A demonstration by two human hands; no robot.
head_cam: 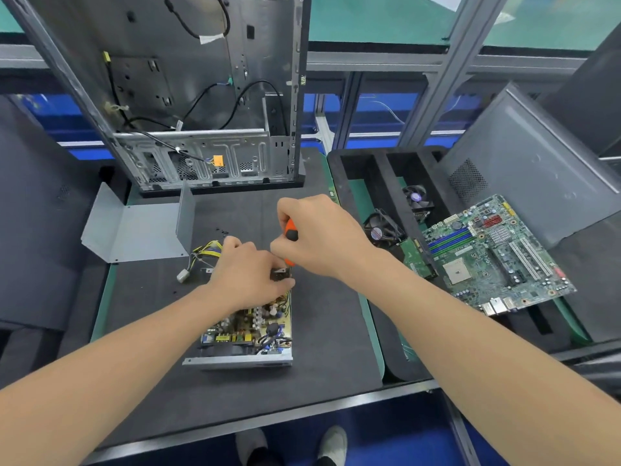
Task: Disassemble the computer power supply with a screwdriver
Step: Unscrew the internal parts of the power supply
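metal cover: laid on the dark mat at centre left, bent into a U with its walls turned up.
computer case: stood upright in the upper left of the frame, its side opened.
cable bundle: yellow and black wires are seen at the far end of the power supply.
left hand: fingers are curled over the power supply's far end, which is gripped.
power supply: placed on the mat at the centre of the frame — lid off, circuit board exposed.
screwdriver: orange-and-black handle, pointed down at the unit's far right corner; the tip is hidden.
right hand: wrapped tightly round the screwdriver handle.
motherboard: laid at right across a black tray — two fans are seen to its left.
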